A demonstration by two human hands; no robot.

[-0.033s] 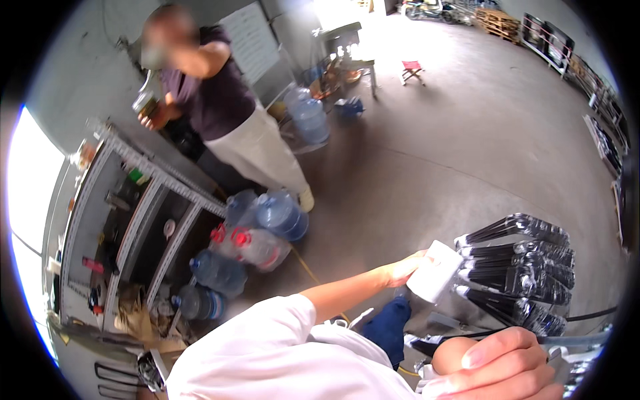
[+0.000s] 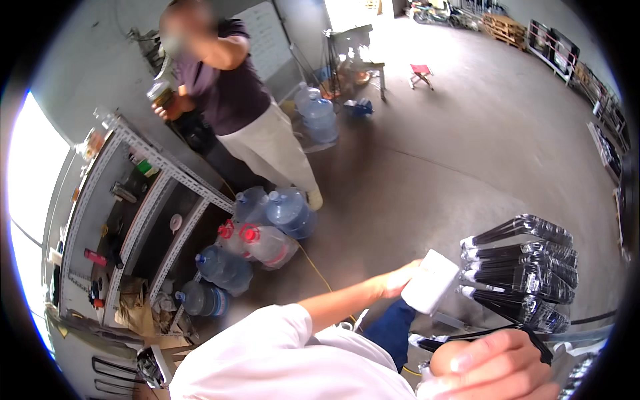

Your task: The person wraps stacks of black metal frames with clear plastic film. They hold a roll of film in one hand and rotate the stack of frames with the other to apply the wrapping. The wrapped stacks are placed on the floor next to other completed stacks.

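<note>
My left hand (image 2: 399, 280) is wrapped around a smooth white object (image 2: 430, 283), block-like or cylindrical, its kind unclear. It is held out in front of me, just left of several black bundles (image 2: 523, 270) wrapped in clear film with white ends. Low at the right, close to the camera, my right hand (image 2: 497, 367) has its fingers curled together. Whatever it may hold is hidden behind the fingers. A black band or strap (image 2: 540, 345) shows beside this hand.
Large water bottles (image 2: 291, 212) stand and lie on the floor at left, beside a metal shelf rack (image 2: 160, 160). Another person (image 2: 230, 100) stands behind them, holding a jar (image 2: 160, 93). A small red folding stool (image 2: 421, 70) stands farther off, and wooden pallets (image 2: 503, 30) are at the back.
The view has shifted slightly, so the surroundings sit farther right. My left hand and the white object have moved a little left and down against the bundles. Both hands keep their closed shape.
</note>
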